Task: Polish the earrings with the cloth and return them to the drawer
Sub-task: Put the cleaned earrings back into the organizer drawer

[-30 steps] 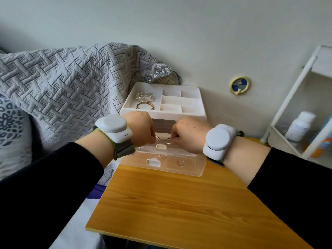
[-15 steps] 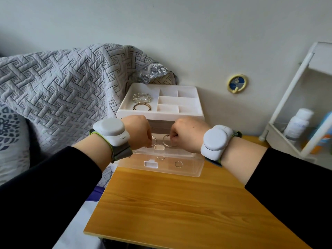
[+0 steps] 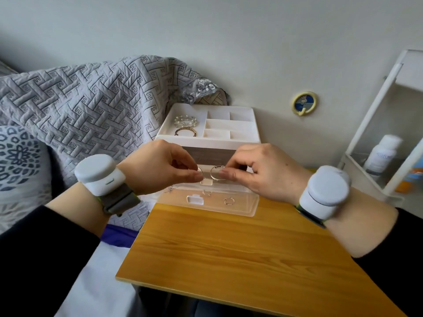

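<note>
- The left grip is closed on the first earring, a thin hoop pinched between thumb and forefinger and mostly hidden by the fingertips.
- The right grip pinches the second earring in the same way, and most of this hoop is in plain sight.
- The second earring is just beside the first, at its 3 o'clock, and the two hoops do not touch.
- Both earrings are held in the air above the clear drawer, which is pulled out of the jewellery box at the 12 o'clock end of the desk.
- Two small rings lie in the drawer, at 6 o'clock of the earrings.
- At 12 o'clock of the hands, the box's top tray holds a pearl bracelet and a gold bangle.
- A grey quilt lies at 9 o'clock of the box.
- A white shelf with a bottle stands at 3 o'clock of the box.
</note>
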Demonstrator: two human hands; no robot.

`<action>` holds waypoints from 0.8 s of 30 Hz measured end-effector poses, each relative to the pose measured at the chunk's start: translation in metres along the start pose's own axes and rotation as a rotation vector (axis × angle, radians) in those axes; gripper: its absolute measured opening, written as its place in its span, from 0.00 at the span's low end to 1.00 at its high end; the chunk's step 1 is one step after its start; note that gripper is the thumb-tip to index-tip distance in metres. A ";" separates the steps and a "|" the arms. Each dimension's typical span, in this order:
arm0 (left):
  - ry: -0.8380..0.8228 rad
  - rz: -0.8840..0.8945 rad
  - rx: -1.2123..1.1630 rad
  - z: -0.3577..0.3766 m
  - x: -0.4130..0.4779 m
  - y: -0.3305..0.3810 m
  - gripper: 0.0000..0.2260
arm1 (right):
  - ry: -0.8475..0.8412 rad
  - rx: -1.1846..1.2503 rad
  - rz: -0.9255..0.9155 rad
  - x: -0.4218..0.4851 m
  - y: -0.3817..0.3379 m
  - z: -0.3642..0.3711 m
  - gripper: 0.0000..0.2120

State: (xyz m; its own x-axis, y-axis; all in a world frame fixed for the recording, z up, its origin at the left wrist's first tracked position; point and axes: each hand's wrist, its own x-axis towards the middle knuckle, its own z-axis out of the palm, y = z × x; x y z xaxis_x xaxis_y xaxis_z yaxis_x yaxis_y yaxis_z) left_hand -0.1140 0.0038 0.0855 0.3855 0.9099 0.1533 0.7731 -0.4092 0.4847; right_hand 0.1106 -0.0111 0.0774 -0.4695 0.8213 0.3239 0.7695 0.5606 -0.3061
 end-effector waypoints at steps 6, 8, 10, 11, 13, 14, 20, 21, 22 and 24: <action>0.009 0.031 0.062 0.005 -0.013 -0.004 0.13 | -0.013 -0.081 -0.032 -0.017 -0.003 0.003 0.19; 0.040 0.050 0.123 0.010 -0.017 -0.005 0.10 | -0.008 -0.123 -0.048 -0.020 -0.002 0.007 0.15; 0.074 0.069 0.172 0.015 -0.018 -0.006 0.09 | 0.005 -0.159 -0.059 -0.023 0.000 0.010 0.12; 0.088 0.077 0.185 0.016 -0.019 -0.007 0.08 | 0.010 -0.173 -0.061 -0.023 0.001 0.012 0.11; 0.108 0.093 0.194 0.018 -0.018 -0.008 0.08 | 0.016 -0.193 -0.067 -0.025 0.002 0.013 0.09; 0.111 0.101 0.194 0.019 -0.018 -0.009 0.07 | 0.015 -0.205 -0.072 -0.026 0.002 0.014 0.08; 0.161 0.120 0.173 0.019 -0.011 -0.012 0.06 | 0.109 -0.236 -0.110 -0.022 0.005 0.014 0.07; 0.175 0.124 0.174 0.019 -0.009 -0.012 0.06 | 0.126 -0.245 -0.113 -0.020 0.007 0.014 0.07; 0.189 0.129 0.175 0.020 -0.006 -0.012 0.05 | 0.143 -0.259 -0.118 -0.019 0.009 0.015 0.07; 0.213 0.137 0.177 0.022 -0.003 -0.015 0.06 | 0.175 -0.293 -0.125 -0.016 0.014 0.016 0.06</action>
State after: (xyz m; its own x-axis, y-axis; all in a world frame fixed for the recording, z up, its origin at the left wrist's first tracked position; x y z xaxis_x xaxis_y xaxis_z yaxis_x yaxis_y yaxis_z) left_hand -0.1154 0.0059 0.0595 0.3921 0.8319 0.3928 0.8044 -0.5171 0.2923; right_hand 0.1223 -0.0150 0.0539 -0.5059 0.7037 0.4989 0.8142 0.5806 0.0068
